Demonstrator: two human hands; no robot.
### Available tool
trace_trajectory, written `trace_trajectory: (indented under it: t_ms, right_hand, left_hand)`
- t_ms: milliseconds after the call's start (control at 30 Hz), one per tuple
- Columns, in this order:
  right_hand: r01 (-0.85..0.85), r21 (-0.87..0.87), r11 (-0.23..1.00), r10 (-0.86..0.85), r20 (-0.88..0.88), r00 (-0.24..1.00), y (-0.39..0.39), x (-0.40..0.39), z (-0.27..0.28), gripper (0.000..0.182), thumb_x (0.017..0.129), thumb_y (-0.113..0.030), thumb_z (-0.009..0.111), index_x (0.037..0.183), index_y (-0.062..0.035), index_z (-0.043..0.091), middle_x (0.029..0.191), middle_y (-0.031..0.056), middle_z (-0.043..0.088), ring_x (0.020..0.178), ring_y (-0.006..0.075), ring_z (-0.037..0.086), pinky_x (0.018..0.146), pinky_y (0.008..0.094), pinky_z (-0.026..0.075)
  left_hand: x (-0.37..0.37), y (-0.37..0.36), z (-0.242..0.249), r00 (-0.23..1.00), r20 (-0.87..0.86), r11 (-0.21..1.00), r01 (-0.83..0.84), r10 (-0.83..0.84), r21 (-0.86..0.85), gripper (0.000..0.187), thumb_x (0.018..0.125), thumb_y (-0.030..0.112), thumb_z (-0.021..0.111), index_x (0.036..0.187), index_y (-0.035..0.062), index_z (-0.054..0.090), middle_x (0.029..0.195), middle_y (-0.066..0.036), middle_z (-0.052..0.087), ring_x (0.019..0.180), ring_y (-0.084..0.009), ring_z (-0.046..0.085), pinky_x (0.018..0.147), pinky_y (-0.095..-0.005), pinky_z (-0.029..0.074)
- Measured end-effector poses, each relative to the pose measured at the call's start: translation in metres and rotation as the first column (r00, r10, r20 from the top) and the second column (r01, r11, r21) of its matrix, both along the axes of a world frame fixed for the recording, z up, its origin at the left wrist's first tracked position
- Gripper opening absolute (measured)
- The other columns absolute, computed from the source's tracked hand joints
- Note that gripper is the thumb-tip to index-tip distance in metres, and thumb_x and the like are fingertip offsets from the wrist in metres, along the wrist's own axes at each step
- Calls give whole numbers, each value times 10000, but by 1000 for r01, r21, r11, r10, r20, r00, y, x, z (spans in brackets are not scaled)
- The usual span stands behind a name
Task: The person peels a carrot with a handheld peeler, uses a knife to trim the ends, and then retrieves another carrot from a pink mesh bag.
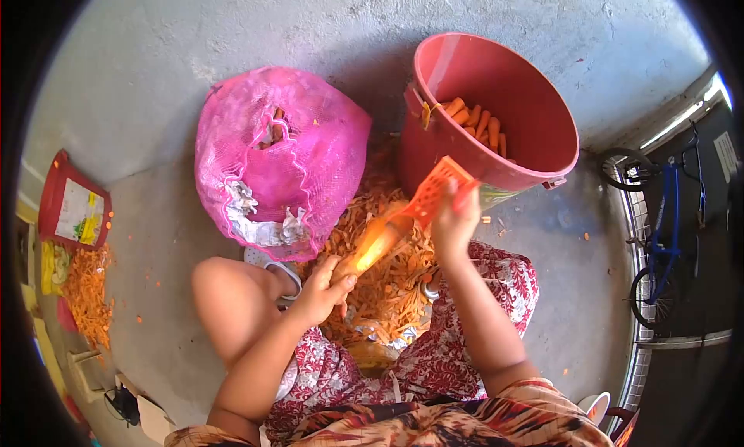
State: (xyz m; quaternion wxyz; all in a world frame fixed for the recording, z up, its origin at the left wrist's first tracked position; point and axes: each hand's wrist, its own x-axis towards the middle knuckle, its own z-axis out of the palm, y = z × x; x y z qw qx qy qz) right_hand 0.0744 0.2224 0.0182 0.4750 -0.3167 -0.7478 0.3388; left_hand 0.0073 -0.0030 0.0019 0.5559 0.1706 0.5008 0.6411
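Head cam: L hand [319, 293] fingers gripped carrot [370, 249]; R hand [456, 230] fingers clasped orange perf. tool [435, 191]; peelings [394, 288] lay below L/R fingers.

At 12 o'clock, a rough, pale blue-grey wall [310, 20] meets a grey floor [573, 292]. At 3 o'clock, 1 blue bicycle [668, 214] with 2 dark wheels is in front of a dark panel [709, 292], which bears a pale sheet [727, 156], its print too small to read. At 9 o'clock is a red bucket [54, 191] with a white-and-yellow label [80, 212]. Between 7 and 8 o'clock lies tan cardboard [155, 422], just beside a black object [122, 402]. Between 4 and 5 o'clock, a white bowl-like container [595, 408] is partly visible.
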Motion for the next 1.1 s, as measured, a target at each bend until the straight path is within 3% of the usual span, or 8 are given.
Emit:
trace_trajectory:
  t_ms: [167, 200, 367, 467, 600, 733, 867, 1100]
  right_hand:
    - [328, 124, 937, -330, -6, 944, 54, -8, -3, 147, 856, -123, 467, 777, -3, 435, 574, 70, 484, 462, 164, 453, 429, 294, 385]
    - [315, -222, 923, -322, 1, 947, 60, -3, 6, 150, 861, -134, 461, 784, -6, 448, 599, 56, 491, 472, 138, 452, 437, 277, 386]
    - [-48, -342, 939, -34, -230, 973, 15, 2, 17, 89, 859, -112, 455, 832, -34, 487, 646, -11, 492, 519, 79, 429, 468, 226, 364]
    - [73, 130, 989, -60, -102, 993, -6, -11, 9, 120, 852, -118, 463, 776, -25, 461, 605, 53, 479, 500, 146, 437, 479, 277, 379]
    - [303, -186, 935, -311, -13, 950, 63, 0, -3, 132, 837, -122, 479, 781, -4, 456, 609, 134, 512, 535, 239, 514, 503, 335, 401]
    - [181, -99, 978, -178, 42, 983, 14, 1, 24, 124, 848, -128, 466, 817, -10, 443, 628, 155, 519, 576, 310, 539, 526, 331, 413]
    - [144, 149, 978, -131, -91, 987, 7, 1, 33, 137, 854, -135, 468, 832, -9, 419, 604, 136, 494, 521, 268, 509, 494, 311, 394]
    - [-12, -111, 994, 2, -83, 997, -7, -4, 36, 144, 841, -113, 487, 765, -9, 422, 573, 110, 491, 479, 206, 483, 465, 303, 392]
  left_hand:
    - [-7, 5, -1, 994, -114, 1000, 0, 1, 11, 270, 844, 134, 486, 1061, 16, 377, 745, -21, 411, 497, -69, 427, 413, -230, 436]
    - [-7, 4, 1, 985, -174, 1000, 6, -5, 6, 273, 844, 133, 487, 1061, 9, 376, 761, -28, 414, 502, -73, 439, 419, -227, 432]
    - [-4, 3, -9, 905, -426, 999, 0, -17, -41, 303, 835, 142, 510, 1064, -7, 378, 839, -78, 436, 514, -84, 484, 442, -221, 412]
    - [3, 0, -9, 825, -562, 992, -13, -58, -122, 332, 816, 157, 538, 1061, -4, 382, 870, -120, 456, 554, -151, 518, 484, -262, 427]
    - [-1, -4, -9, 602, -795, 994, -18, -77, -110, 380, 787, 176, 570, 1063, -7, 382, 945, -192, 479, 690, -313, 549, 615, -348, 443]
    - [-1, -3, -7, 521, -850, 991, -62, -71, -121, 393, 780, 178, 571, 1071, -5, 379, 948, -226, 503, 811, -390, 527, 695, -397, 427]
    - [-2, -1, 2, 469, -882, 992, -87, -40, -91, 394, 782, 181, 565, 1074, 2, 370, 914, -239, 524, 841, -395, 524, 687, -416, 424]
    - [2, 6, 5, 403, -910, 980, -122, -94, -155, 399, 783, 181, 561, 1083, 6, 367, 931, -247, 515, 825, -408, 515, 679, -436, 418]
